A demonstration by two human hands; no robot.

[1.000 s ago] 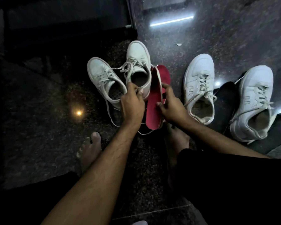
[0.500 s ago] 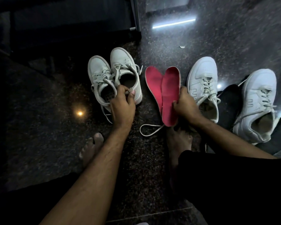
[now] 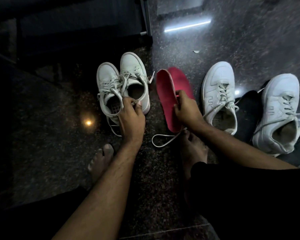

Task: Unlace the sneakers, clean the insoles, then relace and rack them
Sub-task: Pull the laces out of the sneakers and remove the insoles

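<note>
I've slid the off-white sneakers (image 3: 123, 87) left; my left hand (image 3: 131, 116) pinches their collars together — my right hand (image 3: 186, 110) grips both red insoles (image 3: 166, 94) upright on the floor, ready for cleaning.

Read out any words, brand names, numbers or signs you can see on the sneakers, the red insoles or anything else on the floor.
No readable text anywhere.
Right pair of white sneakers: raised shapes on the sides, not legible as letters.
Left pair of sneakers: no label visible.
Red insoles held by the right hand: no print visible.
The picture is dim, so fine print would be lost.
</note>
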